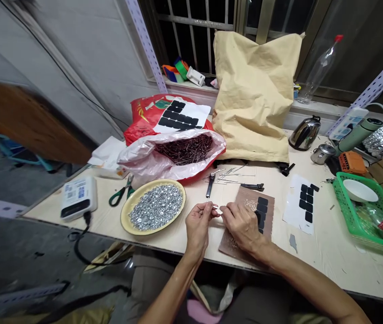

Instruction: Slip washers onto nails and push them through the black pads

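My left hand (198,222) is closed in a pinch, fingertips on a thin metal rod. A flat black piece (210,185) shows at the rod's upper end. My right hand (241,224) is also pinched, its fingertips close to those of my left; what it grips is too small and hidden to name. Under the right hand lies a brown board (266,204) with rounded black pads (262,204). To the left sits a yellow bowl (123,223) full of small silver metal pieces (155,206). Thin metal rods (235,173) and another black piece (252,186) lie beyond my hands.
Behind the bowl, a red sack (140,112) opens on dark nail-like pieces (187,149). Scissors (120,193) and a white device (78,198) are left. A pad sheet (292,209), green basket (349,225) and kettle (305,132) stand right; a tan bag (255,99) is behind.
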The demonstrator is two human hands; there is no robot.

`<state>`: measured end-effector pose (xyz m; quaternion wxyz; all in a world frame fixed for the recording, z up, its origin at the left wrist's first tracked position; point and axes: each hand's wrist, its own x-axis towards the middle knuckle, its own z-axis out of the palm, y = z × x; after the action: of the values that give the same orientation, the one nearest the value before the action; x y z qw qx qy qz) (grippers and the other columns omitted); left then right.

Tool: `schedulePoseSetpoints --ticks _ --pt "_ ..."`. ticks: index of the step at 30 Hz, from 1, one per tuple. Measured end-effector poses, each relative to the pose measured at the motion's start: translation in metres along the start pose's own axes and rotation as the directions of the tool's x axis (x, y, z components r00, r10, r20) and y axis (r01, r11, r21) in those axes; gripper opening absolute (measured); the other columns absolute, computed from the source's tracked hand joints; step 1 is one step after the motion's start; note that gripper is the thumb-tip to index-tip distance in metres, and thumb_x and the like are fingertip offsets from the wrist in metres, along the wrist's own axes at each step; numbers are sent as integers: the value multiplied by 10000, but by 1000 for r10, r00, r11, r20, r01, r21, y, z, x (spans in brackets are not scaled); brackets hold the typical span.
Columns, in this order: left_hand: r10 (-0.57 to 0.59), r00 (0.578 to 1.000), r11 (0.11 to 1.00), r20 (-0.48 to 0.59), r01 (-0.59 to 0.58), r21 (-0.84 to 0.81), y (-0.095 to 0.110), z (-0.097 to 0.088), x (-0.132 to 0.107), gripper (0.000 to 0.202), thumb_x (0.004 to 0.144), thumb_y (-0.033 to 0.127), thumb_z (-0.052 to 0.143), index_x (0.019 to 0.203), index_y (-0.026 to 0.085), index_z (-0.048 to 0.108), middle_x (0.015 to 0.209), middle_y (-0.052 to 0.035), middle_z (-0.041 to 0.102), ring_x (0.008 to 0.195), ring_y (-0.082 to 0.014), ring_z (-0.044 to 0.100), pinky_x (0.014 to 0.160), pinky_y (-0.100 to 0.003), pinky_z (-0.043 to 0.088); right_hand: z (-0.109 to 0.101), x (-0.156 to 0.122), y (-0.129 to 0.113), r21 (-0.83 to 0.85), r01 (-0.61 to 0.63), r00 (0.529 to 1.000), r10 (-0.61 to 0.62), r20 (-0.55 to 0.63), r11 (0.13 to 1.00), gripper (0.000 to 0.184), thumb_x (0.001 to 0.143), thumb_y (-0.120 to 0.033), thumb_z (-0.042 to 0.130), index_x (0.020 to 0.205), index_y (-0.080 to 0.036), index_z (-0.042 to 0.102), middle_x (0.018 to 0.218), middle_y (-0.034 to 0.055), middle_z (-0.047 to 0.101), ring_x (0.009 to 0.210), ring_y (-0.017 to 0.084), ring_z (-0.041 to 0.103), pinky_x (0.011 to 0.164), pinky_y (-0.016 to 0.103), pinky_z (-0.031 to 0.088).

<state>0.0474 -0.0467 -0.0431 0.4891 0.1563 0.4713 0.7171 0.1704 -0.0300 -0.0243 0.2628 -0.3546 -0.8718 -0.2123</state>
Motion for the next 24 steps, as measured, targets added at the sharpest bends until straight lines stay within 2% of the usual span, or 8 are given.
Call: schedulePoseSetpoints --ticks 6,9,12,14,17,20,24 --pt "56 998 998 -10 -56 17 -3 3 3 417 528 459 838 682 133 627 637 -13 658 530 -98 585 560 -249 530 -5 2 1 -132 -17 1000 17 -5 991 209 966 -143 419 930 -191 619 763 22 616 634 150 431 625 314 278" --pt "58 998 998 -14 -58 25 -8 5 -1 405 561 455 822 712 129 633 692 -35 684 559 -103 603 600 -264 543 -3 0 3 -116 -3 999 9 48 993 256 979 -145 380 912 -203 620 835 37 636 659 154 440 636 323 277" --pt "51 999 998 -10 -50 47 -10 6 -6 394 573 449 818 716 128 639 710 -46 698 572 -104 610 616 -259 542 0 -3 6 -48 14 992 -8 122 999 287 981 -130 362 882 -207 620 790 32 631 669 155 465 627 322 273" --pt "61 998 996 -5 -61 68 -10 6 -8 382 587 449 811 707 128 641 704 -47 700 574 -101 609 623 -252 539 2 -4 6 27 -21 979 15 201 999 289 985 -139 362 876 -204 621 754 31 625 672 153 491 613 311 275" --pt "68 998 994 16 -69 86 -7 5 -7 373 593 450 808 695 132 642 685 -37 695 569 -99 605 622 -251 538 4 -3 3 131 -182 929 127 348 975 281 998 -216 375 847 -200 611 745 25 630 660 144 529 570 286 275" --pt "73 997 995 23 -75 70 -3 4 -2 371 585 448 811 677 134 636 656 -20 675 551 -92 592 592 -235 526 2 0 1 172 -316 879 220 422 933 212 986 -313 432 945 -197 605 845 24 662 683 141 569 541 265 288" --pt "95 996 994 -1 -94 53 -2 3 2 376 586 451 808 679 134 628 664 -13 665 534 -84 579 577 -233 520 -1 6 2 85 -228 901 177 397 970 151 961 -246 479 1001 -210 619 858 42 669 751 165 593 601 275 323"
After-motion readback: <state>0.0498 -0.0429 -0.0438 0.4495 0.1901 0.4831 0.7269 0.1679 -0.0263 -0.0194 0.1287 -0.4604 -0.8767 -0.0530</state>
